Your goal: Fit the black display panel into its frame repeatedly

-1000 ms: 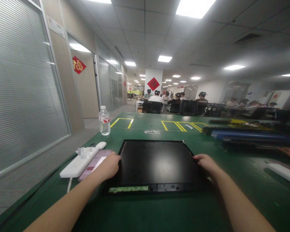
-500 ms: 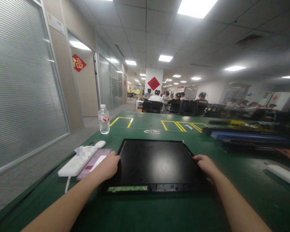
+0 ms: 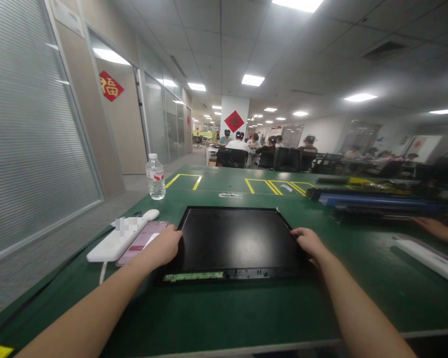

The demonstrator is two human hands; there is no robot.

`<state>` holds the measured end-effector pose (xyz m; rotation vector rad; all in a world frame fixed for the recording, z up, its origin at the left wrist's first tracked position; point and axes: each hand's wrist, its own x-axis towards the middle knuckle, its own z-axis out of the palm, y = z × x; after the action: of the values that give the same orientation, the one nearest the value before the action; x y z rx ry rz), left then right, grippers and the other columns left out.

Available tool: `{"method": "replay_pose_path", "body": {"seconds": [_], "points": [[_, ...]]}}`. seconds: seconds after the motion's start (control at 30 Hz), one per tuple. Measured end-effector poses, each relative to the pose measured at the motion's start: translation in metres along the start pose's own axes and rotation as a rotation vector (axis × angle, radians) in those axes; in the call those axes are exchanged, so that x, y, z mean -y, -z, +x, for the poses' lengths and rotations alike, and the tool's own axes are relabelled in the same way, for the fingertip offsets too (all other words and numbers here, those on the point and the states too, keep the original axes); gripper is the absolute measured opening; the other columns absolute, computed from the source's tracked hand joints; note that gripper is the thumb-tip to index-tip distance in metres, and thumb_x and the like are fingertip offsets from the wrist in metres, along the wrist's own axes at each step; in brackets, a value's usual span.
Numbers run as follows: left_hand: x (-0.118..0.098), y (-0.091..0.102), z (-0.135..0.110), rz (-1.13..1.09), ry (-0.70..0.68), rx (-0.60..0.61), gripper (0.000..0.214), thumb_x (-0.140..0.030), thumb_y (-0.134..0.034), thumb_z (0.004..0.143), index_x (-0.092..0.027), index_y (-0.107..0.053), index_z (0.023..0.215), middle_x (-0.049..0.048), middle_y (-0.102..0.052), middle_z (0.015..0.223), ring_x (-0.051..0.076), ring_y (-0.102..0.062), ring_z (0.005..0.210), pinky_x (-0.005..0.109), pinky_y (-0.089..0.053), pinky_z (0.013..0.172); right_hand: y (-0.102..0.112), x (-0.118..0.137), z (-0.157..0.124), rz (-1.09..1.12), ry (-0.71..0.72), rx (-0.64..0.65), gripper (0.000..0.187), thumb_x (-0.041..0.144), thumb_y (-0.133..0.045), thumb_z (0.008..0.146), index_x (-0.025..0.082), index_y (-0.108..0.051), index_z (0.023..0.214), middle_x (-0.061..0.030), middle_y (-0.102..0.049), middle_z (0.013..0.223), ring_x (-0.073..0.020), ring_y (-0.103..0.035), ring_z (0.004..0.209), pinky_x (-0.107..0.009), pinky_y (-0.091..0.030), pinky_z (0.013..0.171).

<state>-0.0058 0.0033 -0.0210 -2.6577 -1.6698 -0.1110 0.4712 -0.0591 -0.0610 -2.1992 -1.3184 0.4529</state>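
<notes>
A dark, flat display panel [image 3: 235, 241] with a black frame lies face up before me, on or just above the green table [image 3: 224, 315]. Along its near edge runs a strip with a green circuit board [image 3: 194, 276] on the left half. My left hand [image 3: 168, 244] grips the panel's left side, thumb on top. On the opposite side my right hand [image 3: 309, 242] is closed around the right edge in the same way. The fingers under the panel are hidden in both hands.
Left of the panel lie a white power strip [image 3: 114, 243] and a pink phone [image 3: 134, 251]. A water bottle [image 3: 156, 178] stands behind them. At right are blurred blue and black parts [image 3: 358, 201], another person's hand [image 3: 433, 229] and a white bar-shaped object [image 3: 429, 259].
The whole scene sits slightly higher and further left, as the head view has shifted, and the table's near edge now shows. Both hands keep hold of the panel.
</notes>
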Motion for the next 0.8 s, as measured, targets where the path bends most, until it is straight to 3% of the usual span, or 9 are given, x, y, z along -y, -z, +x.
{"method": "replay_pose_path", "body": {"seconds": [0.17, 0.3, 0.57, 0.8], "points": [[-0.0013, 0.0024, -0.0005, 0.087, 0.008, 0.025, 0.038, -0.003, -0.043, 0.087, -0.011, -0.074, 0.106, 0.0197, -0.068, 0.109, 0.027, -0.067, 0.104, 0.034, -0.049, 0.093, 0.0019, -0.0008, 0.0024, 0.0, 0.004, -0.008, 0.055, 0.005, -0.051, 0.066, 0.018, -0.078, 0.113, -0.0093, -0.074, 0.121, -0.0275, -0.067, 0.115, -0.033, -0.051, 0.098], [-0.0011, 0.0018, 0.0002, 0.052, 0.021, 0.008, 0.033, -0.006, -0.05, 0.084, -0.014, -0.075, 0.104, 0.0173, -0.069, 0.106, 0.027, -0.067, 0.103, 0.035, -0.049, 0.094, 0.0022, 0.0006, 0.0016, 0.012, 0.019, 0.007, 0.055, 0.003, -0.051, 0.065, 0.018, -0.078, 0.111, -0.0098, -0.075, 0.119, -0.0264, -0.068, 0.112, -0.032, -0.052, 0.095], [0.0008, -0.002, 0.0007, -0.008, 0.063, -0.004, 0.033, -0.008, -0.047, 0.087, -0.013, -0.075, 0.105, 0.0185, -0.068, 0.108, 0.027, -0.067, 0.104, 0.036, -0.049, 0.094, -0.0052, 0.0016, 0.0028, 0.035, -0.043, -0.028, 0.047, 0.0, -0.055, 0.067, 0.017, -0.079, 0.104, -0.0077, -0.077, 0.102, -0.0218, -0.071, 0.101, -0.026, -0.051, 0.089], [-0.0007, 0.0072, -0.0045, -0.019, 0.046, -0.01, 0.042, -0.005, -0.045, 0.086, -0.013, -0.077, 0.112, 0.0192, -0.071, 0.116, 0.03, -0.067, 0.11, 0.038, -0.048, 0.099, 0.0003, 0.0057, -0.0003, -0.073, 0.024, -0.06, 0.05, -0.003, -0.052, 0.07, 0.015, -0.081, 0.108, -0.0118, -0.074, 0.12, -0.0259, -0.067, 0.116, -0.028, -0.049, 0.097]]}}
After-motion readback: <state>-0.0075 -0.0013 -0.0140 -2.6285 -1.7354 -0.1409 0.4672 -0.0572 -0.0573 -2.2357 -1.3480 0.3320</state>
